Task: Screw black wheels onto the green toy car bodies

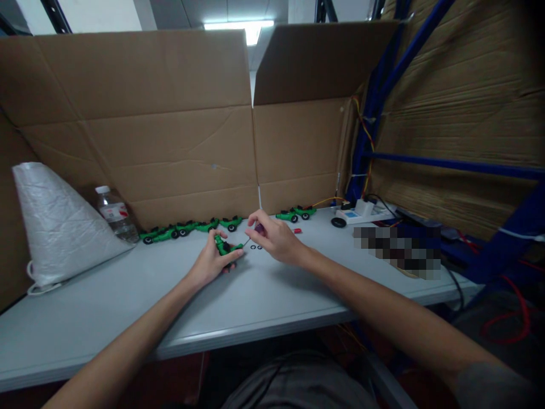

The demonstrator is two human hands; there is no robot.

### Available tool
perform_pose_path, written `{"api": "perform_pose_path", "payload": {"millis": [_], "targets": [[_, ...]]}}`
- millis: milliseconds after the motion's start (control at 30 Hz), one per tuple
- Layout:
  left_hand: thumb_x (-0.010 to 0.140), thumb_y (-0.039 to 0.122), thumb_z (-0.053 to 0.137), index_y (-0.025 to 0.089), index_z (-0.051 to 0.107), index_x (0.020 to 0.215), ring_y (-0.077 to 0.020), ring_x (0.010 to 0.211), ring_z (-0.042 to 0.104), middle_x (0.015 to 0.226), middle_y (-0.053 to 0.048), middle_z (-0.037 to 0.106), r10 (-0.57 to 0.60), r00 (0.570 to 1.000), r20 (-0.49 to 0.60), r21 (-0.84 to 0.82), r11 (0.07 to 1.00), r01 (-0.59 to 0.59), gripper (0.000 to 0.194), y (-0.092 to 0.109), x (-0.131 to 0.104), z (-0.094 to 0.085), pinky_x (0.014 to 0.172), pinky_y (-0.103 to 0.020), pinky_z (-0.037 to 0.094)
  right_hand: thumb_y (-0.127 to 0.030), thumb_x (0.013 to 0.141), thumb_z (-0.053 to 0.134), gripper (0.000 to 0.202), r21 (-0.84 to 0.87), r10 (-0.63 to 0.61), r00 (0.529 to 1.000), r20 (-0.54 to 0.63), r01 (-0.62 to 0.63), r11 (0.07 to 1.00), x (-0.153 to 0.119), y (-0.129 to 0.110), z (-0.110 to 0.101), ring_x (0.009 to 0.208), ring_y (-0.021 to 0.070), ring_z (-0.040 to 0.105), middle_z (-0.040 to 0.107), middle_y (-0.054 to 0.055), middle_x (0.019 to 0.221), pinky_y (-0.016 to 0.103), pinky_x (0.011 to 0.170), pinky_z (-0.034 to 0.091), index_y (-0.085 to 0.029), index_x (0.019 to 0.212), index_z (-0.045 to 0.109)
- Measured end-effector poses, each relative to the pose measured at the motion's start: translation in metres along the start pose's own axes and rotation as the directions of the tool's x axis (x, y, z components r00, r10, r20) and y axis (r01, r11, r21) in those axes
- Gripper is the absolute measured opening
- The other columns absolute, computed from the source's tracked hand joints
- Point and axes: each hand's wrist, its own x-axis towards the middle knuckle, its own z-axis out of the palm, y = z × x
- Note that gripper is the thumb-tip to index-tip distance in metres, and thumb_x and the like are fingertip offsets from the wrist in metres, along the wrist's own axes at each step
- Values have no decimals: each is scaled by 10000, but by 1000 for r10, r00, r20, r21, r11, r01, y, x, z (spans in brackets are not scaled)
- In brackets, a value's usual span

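Observation:
My left hand [212, 257] is closed around a green toy car [224, 246], holding it just above the white table. In my right hand [276, 237] is a screwdriver with a dark purple handle [259, 228], partly hidden by the fingers. Its thin shaft [247, 241] slants down to the left, and the tip is at the car's right end. Whether the tip sits in a screw is too small to tell. Two small black rings [256, 247] lie on the table below my right hand. A small red piece [297, 230] lies beyond that hand.
Several green toy cars [207, 225] line the back left, and more green cars [294, 216] stand back right. A bottle [117, 214] and a white bag [63, 227] are at left. A power strip [366, 212] and black ring [338, 222] lie right. Cardboard [183, 142] walls the back.

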Motion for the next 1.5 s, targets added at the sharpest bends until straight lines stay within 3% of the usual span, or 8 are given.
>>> {"api": "perform_pose_path", "payload": {"millis": [167, 333, 433, 600, 800, 933, 1200, 1500], "targets": [[696, 445, 924, 295, 315, 1225, -116, 578, 710, 1181, -39, 594, 35, 999, 39, -66, 997, -33, 821, 3, -1, 2, 491, -267, 608, -360, 1041, 583, 157, -12, -131, 988, 81, 133, 991, 20, -6, -5, 732, 143, 563, 612, -3, 862, 258, 700, 413, -210, 1051, 537], [809, 479, 840, 300, 330, 1376, -172, 622, 731, 965, 8, 639, 2, 996, 88, -112, 994, 8, 783, 7, -2, 3, 555, -320, 629, -317, 1085, 495, 136, -134, -258, 954, 154, 279, 951, 35, -18, -6, 851, 178, 565, 630, 54, 973, 300, 793, 437, -198, 1052, 553], [848, 505, 795, 227, 501, 1234, -165, 645, 705, 882, 2, 662, 42, 992, 115, -18, 999, -40, 559, 5, 2, -1, 587, -292, 590, -297, 1091, 480, 135, -172, -280, 944, 175, 309, 936, 37, -19, -2, 922, 199, 584, 644, 79, 1031, 325, 850, 457, -191, 1092, 564], [869, 520, 762, 168, 651, 939, -129, 702, 607, 877, -13, 661, 117, 983, 144, 195, 970, -144, 375, 3, 6, -5, 616, -234, 489, -256, 1081, 496, 149, -132, -273, 953, 133, 290, 948, 32, -8, 6, 1045, 216, 616, 655, 97, 1127, 354, 932, 489, -195, 1195, 571], [913, 531, 710, 174, 705, 998, -131, 705, 570, 962, -34, 685, 116, 972, 205, 253, 953, -168, 367, 3, 7, -5, 615, -249, 451, -226, 1078, 486, 272, -91, -268, 961, 71, 274, 957, 26, 0, 11, 1084, 223, 618, 634, 109, 1192, 390, 980, 514, -200, 1341, 551], [903, 519, 733, 201, 740, 998, -215, 966, 617, 1095, -74, 686, 232, 951, 206, 312, 905, -288, 332, -6, 11, -7, 785, -312, 500, -226, 1080, 480, 377, -29, -250, 968, 27, 251, 968, 21, -3, 18, 1101, 224, 619, 624, 107, 1227, 403, 994, 520, -224, 1457, 472], [903, 518, 738, 238, 760, 1031, -277, 1244, 548, 1270, -89, 611, 326, 923, 206, 347, 857, -380, 308, -9, 12, -9, 1041, -406, 480, -223, 1080, 459, 264, 112, -208, 977, -38, 211, 971, 13, -8, 29, 1044, 189, 651, 641, 90, 1215, 351, 954, 524, -227, 1339, 512], [960, 505, 662, 241, 761, 1048, -295, 1231, 559, 1349, -102, 549, 339, 906, 254, 419, 806, -419, 295, 9, 4, -8, 1007, -415, 523, -179, 1062, 411, 277, 109, -165, 984, -61, 171, 979, 6, -10, 25, 1000, 187, 659, 673, 83, 1122, 356, 945, 512, -221, 1327, 478]]}}
